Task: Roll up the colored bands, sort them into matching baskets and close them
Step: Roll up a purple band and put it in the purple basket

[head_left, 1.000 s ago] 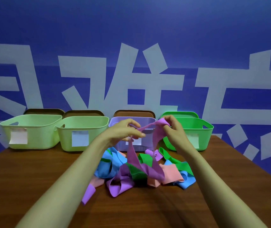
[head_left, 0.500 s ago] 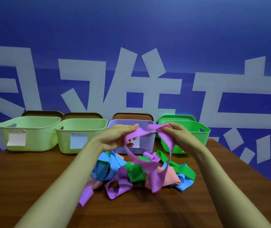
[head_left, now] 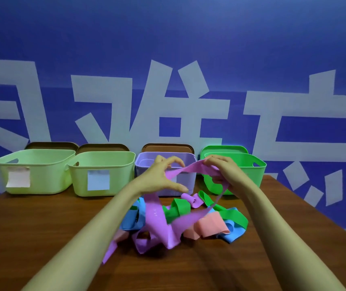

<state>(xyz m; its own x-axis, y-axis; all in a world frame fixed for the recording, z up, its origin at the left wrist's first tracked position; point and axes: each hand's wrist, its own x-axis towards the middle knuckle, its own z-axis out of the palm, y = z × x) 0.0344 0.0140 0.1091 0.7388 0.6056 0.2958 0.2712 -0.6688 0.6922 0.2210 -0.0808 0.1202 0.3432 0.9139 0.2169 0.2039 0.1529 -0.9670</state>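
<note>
Above the pile [head_left: 210, 227], the left hand [head_left: 157, 181] curls round 1 purple band [head_left: 191, 168] and the right hand [head_left: 224, 171] pinches it; the taut span runs left-right between them, in front of the purple basket [head_left: 143, 177], tails trailing below.

On your table [head_left: 41, 227], first basket [head_left: 48, 181], second basket [head_left: 123, 177], third basket [head_left: 147, 162] and fourth basket [head_left: 254, 175] stand left to right along the far edge, a lid [head_left: 51, 145] behind each. The pile of bands [head_left: 210, 226] lies before the third and fourth. Your left hand [head_left: 157, 181] and right hand [head_left: 226, 171] hold one band [head_left: 191, 168] above it.
</note>
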